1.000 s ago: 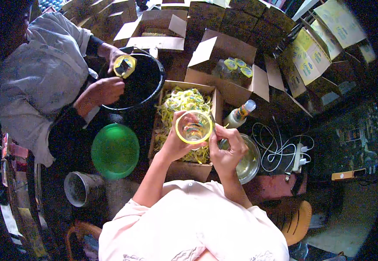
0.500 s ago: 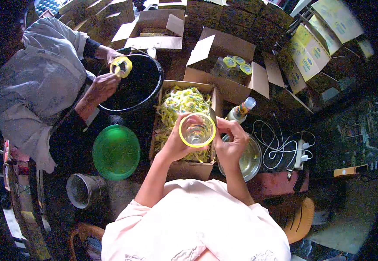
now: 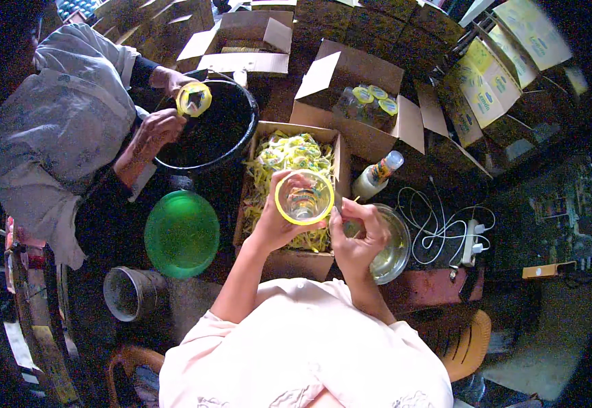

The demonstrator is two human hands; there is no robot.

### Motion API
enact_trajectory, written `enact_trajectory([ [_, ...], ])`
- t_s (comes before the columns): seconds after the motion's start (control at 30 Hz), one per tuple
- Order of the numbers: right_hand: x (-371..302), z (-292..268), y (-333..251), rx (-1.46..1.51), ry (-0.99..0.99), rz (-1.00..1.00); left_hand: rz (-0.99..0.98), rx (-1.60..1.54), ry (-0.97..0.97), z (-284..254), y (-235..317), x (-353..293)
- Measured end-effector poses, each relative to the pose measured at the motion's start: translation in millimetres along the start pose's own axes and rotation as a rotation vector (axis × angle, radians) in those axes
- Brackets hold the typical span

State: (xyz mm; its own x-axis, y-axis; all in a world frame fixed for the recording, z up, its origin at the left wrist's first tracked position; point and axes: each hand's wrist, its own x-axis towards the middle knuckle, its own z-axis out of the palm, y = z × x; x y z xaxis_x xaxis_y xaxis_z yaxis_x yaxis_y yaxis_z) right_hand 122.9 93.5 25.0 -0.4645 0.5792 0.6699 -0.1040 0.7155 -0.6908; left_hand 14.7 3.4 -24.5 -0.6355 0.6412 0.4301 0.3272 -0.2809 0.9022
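Right hand [image 3: 362,233] lowered, pinching blade [image 3: 337,198], left hand [image 3: 275,219] clasping cup [image 3: 304,198], end-on, mouth facing camera

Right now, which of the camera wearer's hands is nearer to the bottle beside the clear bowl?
The right. The right hand is just on the wearer's side of the bottle; the left hand is farther off to its left, holding the clear cup.

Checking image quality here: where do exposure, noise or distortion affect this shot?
Head view: the pale shirt is washed out nearly white, while the black tub is very dark inside; head view: coloured grain speckles the dark edges, and straight lines bow toward the rim; head view: the clear cup in the left hand reads clearly.
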Motion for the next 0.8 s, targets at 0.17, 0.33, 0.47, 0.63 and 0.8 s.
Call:
enact_trajectory([
  [0.17,-4.8,2.0,0.4,0.000,0.011,0.010,0.000,0.066,0.045,1.1,0.1,-3.7],
  [0.33,-5.4,3.7,-1.2,0.006,0.016,0.031,0.015,0.031,0.080,2.5,0.0,-2.4],
  [0.47,-5.1,4.2,3.5,-0.035,0.025,-0.025,0.049,0.129,0.038,1.0,3.9,-3.1],
  [0.63,-3.6,3.5,1.6,-0.037,0.028,-0.014,0.074,0.146,0.013,0.4,1.7,-3.6],
  [0.8,-1.0,2.6,-0.1,-0.075,0.008,-0.019,0.041,0.160,-0.013,-0.9,0.2,-6.2],
])
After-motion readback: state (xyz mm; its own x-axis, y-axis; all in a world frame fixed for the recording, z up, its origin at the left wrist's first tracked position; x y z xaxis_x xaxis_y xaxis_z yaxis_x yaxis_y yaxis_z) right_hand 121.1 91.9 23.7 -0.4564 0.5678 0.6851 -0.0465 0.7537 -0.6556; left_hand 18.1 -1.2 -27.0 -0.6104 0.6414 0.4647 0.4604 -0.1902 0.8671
